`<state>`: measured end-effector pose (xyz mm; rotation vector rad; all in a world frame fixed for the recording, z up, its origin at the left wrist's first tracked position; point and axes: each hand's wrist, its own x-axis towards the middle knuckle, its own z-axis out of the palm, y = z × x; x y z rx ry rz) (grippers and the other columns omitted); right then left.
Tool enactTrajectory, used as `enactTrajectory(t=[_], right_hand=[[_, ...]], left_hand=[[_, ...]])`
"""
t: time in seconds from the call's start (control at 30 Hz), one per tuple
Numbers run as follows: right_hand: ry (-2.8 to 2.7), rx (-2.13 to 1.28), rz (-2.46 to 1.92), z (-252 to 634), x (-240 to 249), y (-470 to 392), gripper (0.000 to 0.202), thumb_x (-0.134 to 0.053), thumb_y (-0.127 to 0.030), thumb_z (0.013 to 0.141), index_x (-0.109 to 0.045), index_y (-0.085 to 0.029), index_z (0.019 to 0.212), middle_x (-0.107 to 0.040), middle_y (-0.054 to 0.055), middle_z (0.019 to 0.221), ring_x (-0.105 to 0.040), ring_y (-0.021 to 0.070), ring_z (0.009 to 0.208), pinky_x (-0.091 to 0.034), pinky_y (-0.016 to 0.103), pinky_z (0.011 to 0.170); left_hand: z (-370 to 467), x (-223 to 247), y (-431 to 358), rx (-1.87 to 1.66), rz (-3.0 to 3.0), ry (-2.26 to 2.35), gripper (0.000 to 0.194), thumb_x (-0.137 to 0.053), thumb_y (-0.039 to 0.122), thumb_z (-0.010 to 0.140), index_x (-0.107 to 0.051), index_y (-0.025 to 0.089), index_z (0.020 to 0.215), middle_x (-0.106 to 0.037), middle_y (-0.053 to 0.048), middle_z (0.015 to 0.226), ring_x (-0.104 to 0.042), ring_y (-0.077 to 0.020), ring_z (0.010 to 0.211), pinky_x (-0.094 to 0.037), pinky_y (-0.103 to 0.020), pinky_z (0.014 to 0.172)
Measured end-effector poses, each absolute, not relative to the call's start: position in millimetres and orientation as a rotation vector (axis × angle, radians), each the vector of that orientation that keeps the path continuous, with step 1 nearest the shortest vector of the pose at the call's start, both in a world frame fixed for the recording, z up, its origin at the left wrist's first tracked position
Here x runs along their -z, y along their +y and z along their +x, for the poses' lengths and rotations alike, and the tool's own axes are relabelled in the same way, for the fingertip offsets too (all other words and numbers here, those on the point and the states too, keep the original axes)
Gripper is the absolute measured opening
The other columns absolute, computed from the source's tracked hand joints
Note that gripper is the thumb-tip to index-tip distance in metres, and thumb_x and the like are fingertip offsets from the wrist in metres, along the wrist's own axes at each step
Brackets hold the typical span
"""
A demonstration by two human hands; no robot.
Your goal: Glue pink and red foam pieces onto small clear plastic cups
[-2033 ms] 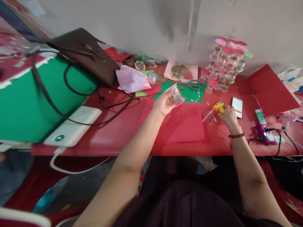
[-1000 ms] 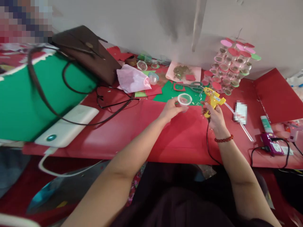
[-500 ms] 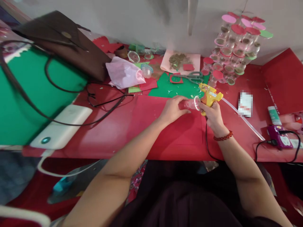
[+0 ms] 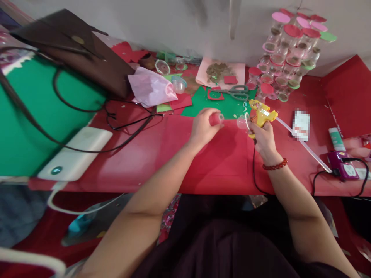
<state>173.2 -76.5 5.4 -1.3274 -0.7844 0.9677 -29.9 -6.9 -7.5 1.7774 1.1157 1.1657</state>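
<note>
My left hand is closed around a small plastic cup with red on it, over the red sheet. My right hand grips a yellow glue gun and also holds a clear plastic cup by its rim, with the cup's base toward my left hand. A gap separates the two cups. A long clear glue stick sticks out of the back of the gun. A dark cord hangs from its handle.
Behind are scissors, a green sheet, a pink cloth and a hanging stack of cups. To the left are a brown bag and white power bank; to the right, a phone-like item and purple socket box.
My hands have moved apart. The clear cup in my right hand has come away from the red one, which my left hand has carried left. The glue gun has shifted slightly right.
</note>
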Motion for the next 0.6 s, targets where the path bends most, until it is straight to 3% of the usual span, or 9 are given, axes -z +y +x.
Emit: enactTrajectory(t=[0.27, 0.6], right_hand=[[-0.818, -0.896, -1.414, 170.5, -5.4, -77.4, 0.017, -0.076, -0.026, 0.079, -0.059, -0.024, 0.079, -0.054, -0.006, 0.063, -0.048, 0.0084, 0.054, -0.04, 0.025, 0.051], [-0.875, -0.868, -1.379, 172.7, -4.1, -77.3, 0.031, -0.082, -0.043, 0.081, -0.059, -0.023, 0.086, -0.051, -0.008, 0.063, -0.046, 0.0075, 0.052, -0.037, 0.024, 0.049]], left_hand=[[-38.5, -4.9, -4.6, -1.464, 1.592, 1.123, 0.043, -0.091, 0.017, 0.063, -0.072, 0.025, 0.101, -0.069, -0.005, 0.12, -0.059, -0.0309, 0.128, -0.044, -0.044, 0.118], [-35.3, 4.0, -4.8, -1.378, 1.76, 1.126, 0.039, -0.086, 0.024, 0.073, -0.071, 0.024, 0.11, -0.075, -0.004, 0.12, -0.068, -0.0265, 0.117, -0.056, -0.042, 0.106]])
